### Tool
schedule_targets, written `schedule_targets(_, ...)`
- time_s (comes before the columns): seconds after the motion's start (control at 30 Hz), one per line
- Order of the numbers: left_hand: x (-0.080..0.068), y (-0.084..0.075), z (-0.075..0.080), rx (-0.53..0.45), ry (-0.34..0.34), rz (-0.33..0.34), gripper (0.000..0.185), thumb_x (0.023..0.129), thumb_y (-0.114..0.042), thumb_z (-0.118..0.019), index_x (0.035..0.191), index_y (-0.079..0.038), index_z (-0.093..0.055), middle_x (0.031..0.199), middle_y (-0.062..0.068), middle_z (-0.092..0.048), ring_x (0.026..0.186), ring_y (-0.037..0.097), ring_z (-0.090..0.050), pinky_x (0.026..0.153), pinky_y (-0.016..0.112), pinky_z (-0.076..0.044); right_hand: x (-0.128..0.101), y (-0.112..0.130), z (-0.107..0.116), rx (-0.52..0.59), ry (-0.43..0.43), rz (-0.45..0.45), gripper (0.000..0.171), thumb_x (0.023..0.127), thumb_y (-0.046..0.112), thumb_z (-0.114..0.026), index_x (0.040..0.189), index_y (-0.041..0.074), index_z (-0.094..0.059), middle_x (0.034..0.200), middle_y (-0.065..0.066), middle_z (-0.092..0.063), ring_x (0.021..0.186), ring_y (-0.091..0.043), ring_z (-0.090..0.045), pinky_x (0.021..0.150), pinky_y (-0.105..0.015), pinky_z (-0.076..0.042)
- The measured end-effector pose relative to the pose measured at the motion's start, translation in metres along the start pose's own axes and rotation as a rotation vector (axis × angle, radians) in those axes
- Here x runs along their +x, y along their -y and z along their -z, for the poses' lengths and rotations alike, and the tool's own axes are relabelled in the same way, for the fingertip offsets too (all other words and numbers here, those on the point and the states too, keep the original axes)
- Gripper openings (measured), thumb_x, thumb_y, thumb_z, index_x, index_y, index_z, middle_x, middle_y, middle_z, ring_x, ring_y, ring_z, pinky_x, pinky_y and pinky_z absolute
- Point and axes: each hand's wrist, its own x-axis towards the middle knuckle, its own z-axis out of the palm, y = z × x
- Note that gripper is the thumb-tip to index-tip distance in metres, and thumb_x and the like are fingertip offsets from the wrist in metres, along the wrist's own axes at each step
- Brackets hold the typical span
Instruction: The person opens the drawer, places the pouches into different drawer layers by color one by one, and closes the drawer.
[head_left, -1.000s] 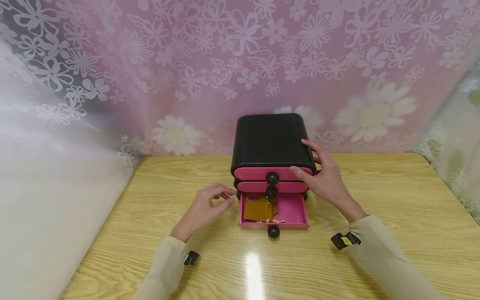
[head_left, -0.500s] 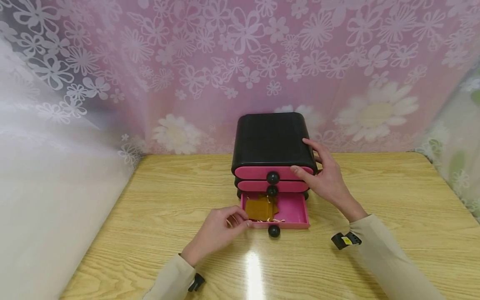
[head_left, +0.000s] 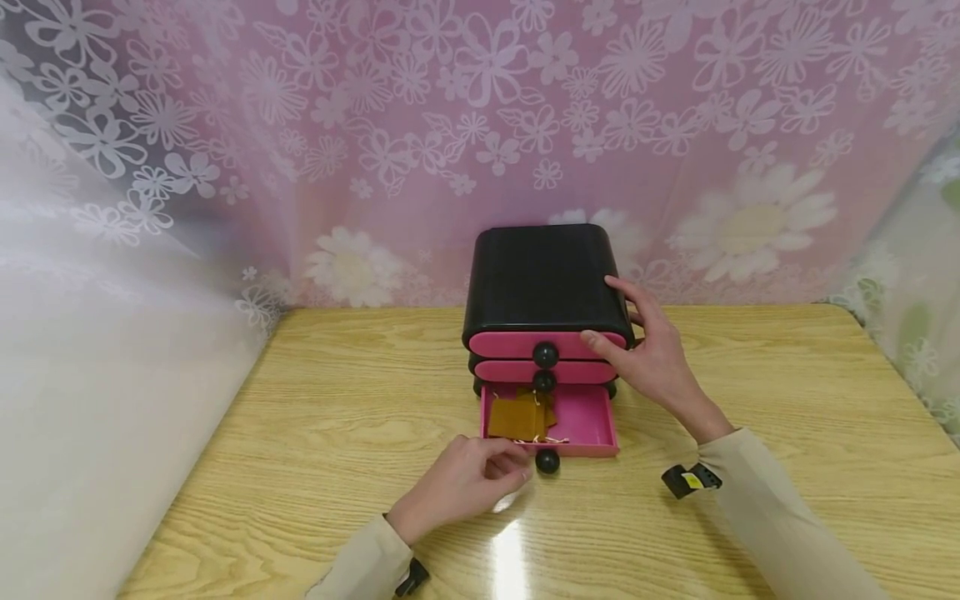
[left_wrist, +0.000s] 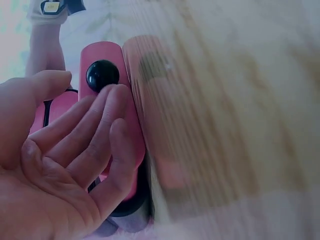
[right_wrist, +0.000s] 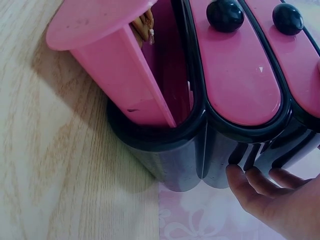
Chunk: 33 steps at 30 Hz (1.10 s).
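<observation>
A small black drawer cabinet [head_left: 543,275] with pink drawers stands at the back of the table. Its lowest drawer [head_left: 592,417] is pulled out, with mustard-brown drawstring pouches [head_left: 513,418] lying in its left part. My left hand [head_left: 468,483] is in front of this drawer, fingers loosely bent, fingertips right beside the round black knob [head_left: 547,461]. In the left wrist view, its fingertips overlap the lower edge of the knob [left_wrist: 102,75]. My right hand [head_left: 652,358] holds the cabinet's right front corner, thumb on the top drawer front [head_left: 502,345] and fingers along the side.
The two upper drawers are closed, each with a black knob [head_left: 545,356]. Wood-grain table [head_left: 345,392] extends around the cabinet. A pink floral curtain [head_left: 420,167] hangs right behind it, and a whitish sheet [head_left: 112,375] borders the left.
My left hand has moved from the drawer's left side, down and right along its front, to beside the knob. The right hand stays on the cabinet. The drawer looks unmoved.
</observation>
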Motion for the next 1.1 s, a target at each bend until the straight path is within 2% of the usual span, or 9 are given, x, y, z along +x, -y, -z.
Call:
schedule_targets(0.2, 0.005, -0.003, 0.000, 0.018, 0.028, 0.008, 0.032, 0.098, -0.035, -0.068, 0.121, -0.015, -0.076, 0.101, -0.007, -0.079, 0.085, -0.005, -0.069, 0.077, 0.015, -0.055, 0.001, 0.000, 0.000, 0.005, -0.005, 0.012, 0.077, 0.091, 0.032, -0.077, 0.157, 0.040, -0.036, 0.160, -0.011, -0.039, 0.128, -0.046, -0.057, 0.073, -0.015, -0.053)
schedule_targets(0.47, 0.010, -0.005, -0.001, 0.059, -0.001, -0.003, 0.030, 0.098, -0.033, -0.068, 0.120, -0.015, -0.075, 0.102, -0.006, -0.079, 0.087, -0.005, -0.070, 0.079, 0.015, -0.056, 0.002, 0.000, 0.000, 0.014, -0.007, 0.013, 0.077, 0.091, 0.032, -0.076, 0.157, 0.040, -0.036, 0.161, -0.009, -0.038, 0.131, -0.046, -0.055, 0.071, -0.014, -0.052)
schedule_targets(0.63, 0.013, -0.008, -0.004, 0.065, -0.028, 0.035, 0.032, 0.096, -0.035, -0.069, 0.117, -0.012, -0.077, 0.099, -0.005, -0.079, 0.083, -0.004, -0.070, 0.078, 0.017, -0.056, 0.002, 0.000, -0.001, 0.005, -0.009, 0.004, 0.077, 0.091, 0.033, -0.076, 0.157, 0.040, -0.036, 0.160, -0.010, -0.038, 0.131, -0.046, -0.055, 0.073, -0.024, -0.058)
schedule_targets(0.77, 0.015, -0.015, -0.007, 0.083, -0.066, 0.083, 0.033, 0.094, -0.040, -0.070, 0.109, -0.012, -0.080, 0.091, -0.007, -0.078, 0.078, -0.004, -0.068, 0.073, 0.018, -0.054, 0.002, 0.000, -0.001, -0.002, -0.011, 0.002, 0.077, 0.092, 0.033, -0.075, 0.157, 0.040, -0.036, 0.161, -0.010, -0.038, 0.131, -0.046, -0.054, 0.078, -0.042, -0.062)
schedule_targets(0.9, 0.017, -0.022, -0.012, 0.161, -0.111, 0.110, 0.034, 0.092, -0.045, -0.072, 0.101, -0.014, -0.082, 0.082, -0.010, -0.077, 0.073, -0.002, -0.067, 0.064, 0.018, -0.051, 0.000, -0.001, -0.001, 0.005, -0.013, 0.005, 0.077, 0.092, 0.033, -0.075, 0.157, 0.040, -0.036, 0.161, -0.010, -0.037, 0.131, -0.047, -0.054, 0.082, -0.057, -0.060)
schedule_targets(1.1, 0.017, -0.025, -0.020, 0.262, -0.167, 0.131, 0.034, 0.090, -0.049, -0.073, 0.093, -0.017, -0.082, 0.069, -0.013, -0.072, 0.062, 0.000, -0.059, 0.053, 0.019, -0.044, 0.000, -0.001, -0.002, 0.011, -0.017, 0.015, 0.077, 0.091, 0.032, -0.076, 0.157, 0.040, -0.036, 0.162, -0.010, -0.037, 0.132, -0.048, -0.053, 0.084, -0.062, -0.058)
